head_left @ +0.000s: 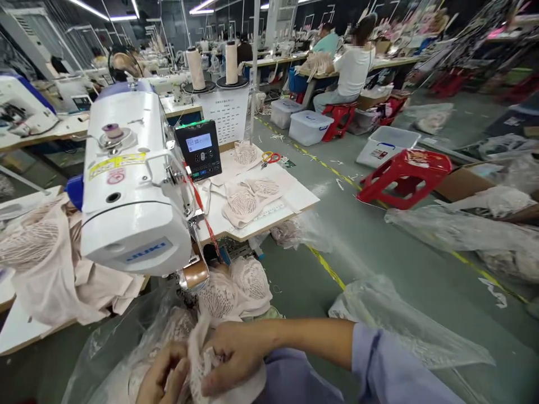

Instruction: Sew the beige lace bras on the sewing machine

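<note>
At the bottom of the head view, my right hand [238,356] is closed on a pale beige lace bra [197,367] held over my lap. My left hand [163,373] is beside it, fingers curled with the thumb against them at the fabric's left edge; what lies in that grip is hidden. Just beyond my hands, more beige lace bras [236,289] hang in a pile below the sewing machine head. The white sewing machine [132,185] stands ahead to the left, with a red cord [204,210] down its side. Another bra [252,199] lies flat on the machine table.
Yellow-and-red-handled scissors [270,158] lie by the control panel [197,150]. Beige pieces [54,258] are heaped on the left table. A clear plastic bag [113,336] surrounds the pile at my left. On the floor at right are a red stool [406,177] and plastic bags. Co-workers sit farther back.
</note>
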Demonstrator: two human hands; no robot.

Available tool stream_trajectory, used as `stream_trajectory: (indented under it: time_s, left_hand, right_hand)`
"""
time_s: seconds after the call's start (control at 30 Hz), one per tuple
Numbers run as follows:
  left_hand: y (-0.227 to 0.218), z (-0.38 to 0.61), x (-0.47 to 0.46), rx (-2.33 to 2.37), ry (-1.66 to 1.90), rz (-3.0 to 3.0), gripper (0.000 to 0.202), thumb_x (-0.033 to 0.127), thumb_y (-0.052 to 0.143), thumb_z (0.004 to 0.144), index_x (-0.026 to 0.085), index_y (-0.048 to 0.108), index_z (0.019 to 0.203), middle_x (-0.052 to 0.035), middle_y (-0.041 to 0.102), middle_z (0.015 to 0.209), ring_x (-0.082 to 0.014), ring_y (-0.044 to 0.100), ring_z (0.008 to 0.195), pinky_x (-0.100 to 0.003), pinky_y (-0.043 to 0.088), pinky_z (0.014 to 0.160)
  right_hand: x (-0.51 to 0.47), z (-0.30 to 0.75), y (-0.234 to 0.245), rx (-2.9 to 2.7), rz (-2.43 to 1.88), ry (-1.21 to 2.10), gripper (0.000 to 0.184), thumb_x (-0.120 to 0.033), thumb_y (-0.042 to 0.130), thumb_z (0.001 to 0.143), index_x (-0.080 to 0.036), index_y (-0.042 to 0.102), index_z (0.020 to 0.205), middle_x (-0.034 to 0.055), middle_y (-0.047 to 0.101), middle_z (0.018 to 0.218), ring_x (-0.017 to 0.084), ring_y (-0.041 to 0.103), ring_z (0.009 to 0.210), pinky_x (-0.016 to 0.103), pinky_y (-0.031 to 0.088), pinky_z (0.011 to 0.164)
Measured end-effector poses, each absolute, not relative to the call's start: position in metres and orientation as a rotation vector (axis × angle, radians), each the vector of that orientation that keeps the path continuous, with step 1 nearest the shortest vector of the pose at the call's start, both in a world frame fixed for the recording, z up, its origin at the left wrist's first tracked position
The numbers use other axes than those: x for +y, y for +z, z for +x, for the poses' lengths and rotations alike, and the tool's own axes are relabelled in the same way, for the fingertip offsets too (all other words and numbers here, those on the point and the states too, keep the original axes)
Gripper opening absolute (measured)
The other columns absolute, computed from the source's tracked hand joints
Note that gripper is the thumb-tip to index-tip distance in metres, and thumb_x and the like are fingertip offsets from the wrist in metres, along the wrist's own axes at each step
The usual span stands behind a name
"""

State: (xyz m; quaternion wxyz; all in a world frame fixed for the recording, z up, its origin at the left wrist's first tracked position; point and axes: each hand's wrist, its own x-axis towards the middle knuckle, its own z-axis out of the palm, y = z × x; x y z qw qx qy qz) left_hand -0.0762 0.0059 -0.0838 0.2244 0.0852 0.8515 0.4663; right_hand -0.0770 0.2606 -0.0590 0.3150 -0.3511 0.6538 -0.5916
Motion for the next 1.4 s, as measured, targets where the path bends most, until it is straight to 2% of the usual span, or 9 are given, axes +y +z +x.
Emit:
stream_trajectory:
  time_s: [0.1,0.2,0.37,0.67,0.77,0.87,0.97,1.07,1.4]
  left_hand:
    - [-0.095,-0.095,0.035,2.161,1.497,0.11,0.046,0.064,0.068,0.079,0.028,0.066,0.108,-0.007,0.065,0.112,-0.0283,0.058,0.108,-0.036,0.049,0.093]
    - [-0.105,-0.103,0.056,1.658,1.58,0.017,0.044,0.063,0.074,0.075,0.02,0.065,0.079,-0.0023,0.059,0.075,-0.0183,0.055,0.072,-0.028,0.047,0.07]
    - [-0.106,-0.103,0.073,1.289,1.655,-0.095,0.043,0.052,0.084,0.071,0.015,0.064,0.08,0.0008,0.055,0.072,-0.0095,0.047,0.062,-0.021,0.038,0.061]
    - [-0.099,-0.109,0.082,1.599,1.36,0.114,0.05,0.06,0.072,0.077,0.015,0.052,0.072,0.0033,0.042,0.066,-0.0092,0.034,0.059,-0.024,0.025,0.057]
    - [-0.08,-0.103,0.095,1.873,1.29,0.431,0.044,0.05,0.058,0.089,0.018,0.041,0.064,0.0043,0.032,0.062,-0.0103,0.029,0.059,-0.027,0.021,0.057]
    - [-0.055,-0.097,0.113,2.115,1.121,0.641,0.036,0.032,0.051,0.093,0.018,0.037,0.063,0.0044,0.033,0.059,-0.0101,0.031,0.057,-0.028,0.021,0.057]
    - [-0.036,-0.098,0.119,2.249,1.031,0.73,0.027,0.027,0.051,0.092,0.017,0.047,0.067,0.0039,0.043,0.058,-0.0097,0.038,0.056,-0.027,0.022,0.057]
    - [-0.023,-0.115,0.108,2.341,1.097,0.586,0.031,0.036,0.057,0.09,0.017,0.051,0.065,0.0038,0.046,0.057,-0.0096,0.039,0.055,-0.025,0.023,0.053]
    - [-0.025,-0.176,0.074,2.566,1.187,0.136,0.035,0.04,0.062,0.085,0.02,0.054,0.058,0.0042,0.036,0.045,-0.0125,0.039,0.049,-0.024,0.032,0.048]
  right_hand:
    - [0.283,-0.069,-0.05,1.619,-1.096,-1.705,0.027,-0.038,0.066,0.091,-0.016,0.056,0.077,-0.0053,0.054,0.066,0.008,0.053,0.062,0.016,0.043,0.062]
    - [0.302,-0.062,-0.043,1.694,-1.094,-1.701,0.031,-0.037,0.059,0.092,-0.018,0.049,0.069,-0.0052,0.048,0.059,0.008,0.048,0.055,0.017,0.039,0.055]
    - [0.334,-0.054,-0.04,1.928,-1.034,-1.628,0.044,-0.05,0.051,0.093,-0.021,0.04,0.063,-0.0049,0.039,0.056,0.01,0.042,0.053,0.021,0.032,0.052]
    - [0.375,-0.036,-0.047,2.197,-0.829,-0.988,0.034,-0.047,0.06,0.093,-0.02,0.066,0.074,-0.0021,0.057,0.059,0.014,0.05,0.055,0.025,0.032,0.054]
    - [0.369,-0.049,-0.063,2.417,-0.541,-0.966,0.044,-0.055,0.07,0.085,-0.023,0.07,0.116,0.0095,0.072,0.103,0.027,0.066,0.092,0.033,0.046,0.078]
    - [0.349,-0.071,-0.078,2.369,-0.516,-1.3,0.093,-0.062,0.079,0.072,-0.025,0.043,0.15,0.0153,0.051,0.146,0.035,0.047,0.131,0.042,0.039,0.105]
    - [0.33,-0.091,-0.083,2.021,-0.607,-1.543,0.061,-0.064,0.075,0.075,-0.02,0.067,0.116,0.0069,0.068,0.104,0.026,0.062,0.099,0.031,0.046,0.083]
    - [0.319,-0.104,-0.082,2.043,-0.441,-1.654,0.05,-0.064,0.065,0.084,-0.018,0.055,0.067,-0.0033,0.046,0.062,0.013,0.046,0.06,0.025,0.032,0.057]
    - [0.3,-0.151,-0.071,2.291,-0.146,-1.819,0.049,-0.057,0.052,0.09,-0.022,0.03,0.063,-0.0026,0.03,0.061,0.014,0.034,0.059,0.027,0.026,0.055]
